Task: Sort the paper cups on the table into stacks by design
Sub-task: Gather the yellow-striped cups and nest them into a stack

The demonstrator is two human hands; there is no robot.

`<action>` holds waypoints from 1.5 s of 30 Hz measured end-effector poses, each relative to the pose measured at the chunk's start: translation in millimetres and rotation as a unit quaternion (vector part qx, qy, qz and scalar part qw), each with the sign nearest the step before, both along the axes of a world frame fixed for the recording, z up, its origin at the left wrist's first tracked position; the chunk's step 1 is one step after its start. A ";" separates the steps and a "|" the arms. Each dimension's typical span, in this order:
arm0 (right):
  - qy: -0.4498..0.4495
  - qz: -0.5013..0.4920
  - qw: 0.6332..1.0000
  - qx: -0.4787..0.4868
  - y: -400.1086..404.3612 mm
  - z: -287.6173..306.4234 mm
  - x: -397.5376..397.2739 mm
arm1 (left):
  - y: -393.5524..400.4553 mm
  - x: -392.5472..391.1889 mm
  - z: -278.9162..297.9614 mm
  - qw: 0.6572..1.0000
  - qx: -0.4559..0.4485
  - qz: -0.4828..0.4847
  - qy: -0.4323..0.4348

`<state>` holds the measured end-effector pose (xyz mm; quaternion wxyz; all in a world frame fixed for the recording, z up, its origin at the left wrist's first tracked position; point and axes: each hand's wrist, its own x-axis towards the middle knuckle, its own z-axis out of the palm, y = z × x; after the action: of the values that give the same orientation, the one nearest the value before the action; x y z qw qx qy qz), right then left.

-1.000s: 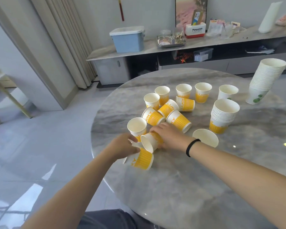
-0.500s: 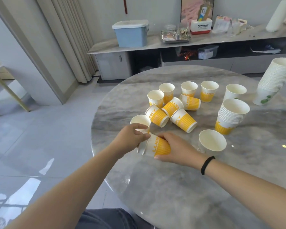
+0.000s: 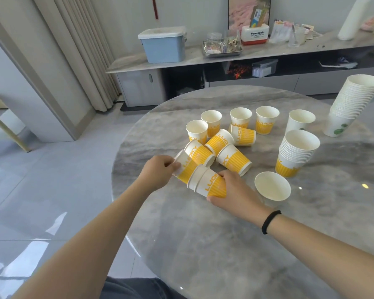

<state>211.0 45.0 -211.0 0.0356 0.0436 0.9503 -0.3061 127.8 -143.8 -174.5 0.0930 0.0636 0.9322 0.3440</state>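
Yellow ribbed paper cups (image 3: pixel 212 186) gripped, one per hand.

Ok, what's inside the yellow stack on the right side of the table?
The yellow stack holds nested cups; only the top cup's bare white inside shows. Lower cups show only rims, their insides covered.

A round grey marble table (image 3: pixel 225 244) stands on glossy grey floor tiles (image 3: pixel 52 180). Beige curtains (image 3: pixel 78 50) hang at left. Along the pale wall, a low marble-topped console (image 3: pixel 257 53) carries a blue lidded storage box (image 3: pixel 163 45) and a metal tray (image 3: pixel 222 48).
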 end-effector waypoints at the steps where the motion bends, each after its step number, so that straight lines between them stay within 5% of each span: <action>1: 0.007 0.004 1.000 -0.012 -2.1 1.5 -0.5 | 0.1 -0.1 2.1 0.999 0.042 -0.008 -0.034; 8: 0.028 0.011 0.999 0.028 -5.2 23.4 -19.2 | 25.0 -2.0 -5.4 0.960 0.211 -0.035 -0.181; 15: -0.027 -0.040 0.995 0.082 -2.5 18.6 -23.9 | 44.7 -47.4 -27.0 0.991 0.081 0.110 0.002; 32: 0.015 -0.084 0.996 0.020 -7.9 17.0 -49.7 | 56.6 -74.8 -17.4 0.966 0.211 -0.058 -0.139; 38: 0.008 -0.103 0.995 0.012 5.1 19.7 -62.5 | 64.8 -100.3 -26.3 0.990 0.034 0.009 0.133; 42: -0.011 -0.112 0.994 0.009 11.9 14.9 -64.8 | 70.7 -107.8 -39.6 0.990 -0.073 -0.056 0.106; 45: -0.021 -0.118 0.993 0.003 16.1 12.1 -65.0 | 70.9 -106.0 -37.1 0.995 -0.028 -0.007 0.099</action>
<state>146.0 61.1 -198.9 0.0186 0.1617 0.9386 -0.3044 21.8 -72.9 -211.5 0.0042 0.1012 0.9456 0.3091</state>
